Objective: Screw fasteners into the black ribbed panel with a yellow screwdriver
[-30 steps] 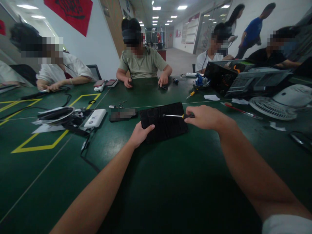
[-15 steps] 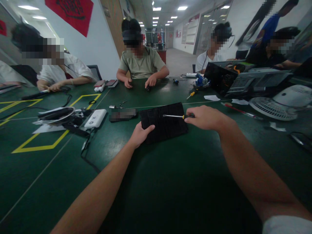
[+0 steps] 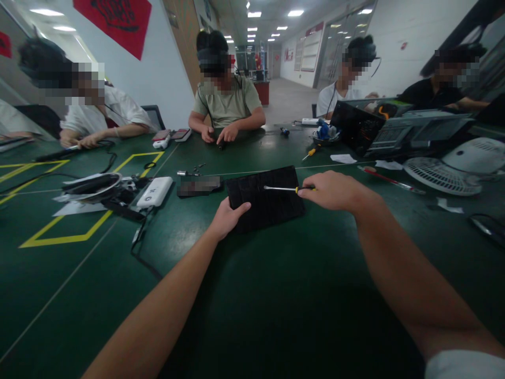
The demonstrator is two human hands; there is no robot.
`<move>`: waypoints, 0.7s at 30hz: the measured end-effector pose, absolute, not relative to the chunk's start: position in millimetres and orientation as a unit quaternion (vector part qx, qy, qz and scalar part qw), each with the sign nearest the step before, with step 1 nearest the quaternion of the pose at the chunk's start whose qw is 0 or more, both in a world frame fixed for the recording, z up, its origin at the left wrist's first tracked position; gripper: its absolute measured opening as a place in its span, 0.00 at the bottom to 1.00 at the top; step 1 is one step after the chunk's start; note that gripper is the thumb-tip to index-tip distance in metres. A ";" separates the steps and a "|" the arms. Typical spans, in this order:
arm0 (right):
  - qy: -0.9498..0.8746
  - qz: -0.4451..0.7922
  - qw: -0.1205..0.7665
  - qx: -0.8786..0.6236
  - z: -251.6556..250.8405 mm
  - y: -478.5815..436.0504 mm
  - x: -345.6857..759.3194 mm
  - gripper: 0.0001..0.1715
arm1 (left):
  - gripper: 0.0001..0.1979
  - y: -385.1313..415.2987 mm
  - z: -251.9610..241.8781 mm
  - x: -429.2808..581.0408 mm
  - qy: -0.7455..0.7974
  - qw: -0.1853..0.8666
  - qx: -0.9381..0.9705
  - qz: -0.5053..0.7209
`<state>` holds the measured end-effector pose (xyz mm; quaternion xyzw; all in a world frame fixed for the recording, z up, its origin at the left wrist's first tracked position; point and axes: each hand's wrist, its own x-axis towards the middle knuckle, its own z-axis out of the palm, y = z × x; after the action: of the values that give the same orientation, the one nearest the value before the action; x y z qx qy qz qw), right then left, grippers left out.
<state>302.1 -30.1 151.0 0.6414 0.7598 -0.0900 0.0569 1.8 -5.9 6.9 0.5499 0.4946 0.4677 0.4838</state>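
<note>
Centre of frame: left hand (image 3: pixel 229 218) grips black panel (image 3: pixel 276 209), right hand (image 3: pixel 333 189) grasps screwdriver (image 3: pixel 291 189) above it; no visible shift over past second, progress apparently nil.

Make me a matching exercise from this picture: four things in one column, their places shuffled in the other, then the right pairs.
Things
1. black flat rectangular panel
2. metal screwdriver with a black-and-yellow handle
3. white fan with a rounded grille
4. white rectangular box

Places
A. right of the right hand
B. left of the left hand
C. gripped in the right hand
D. held by the left hand

Pairs: 1-D, 2-C, 3-A, 4-B
</note>
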 end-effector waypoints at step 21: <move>0.762 -0.072 0.039 0.643 149.5 -31.1 303.1 0.22 | 0.30 -2.0 -0.6 1.0 0.486 0.494 0.538 0.479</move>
<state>303.1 -31.1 149.5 0.6427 0.7617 -0.0716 0.0391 1.0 -2.0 -0.6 0.5381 0.4864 0.4793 0.4941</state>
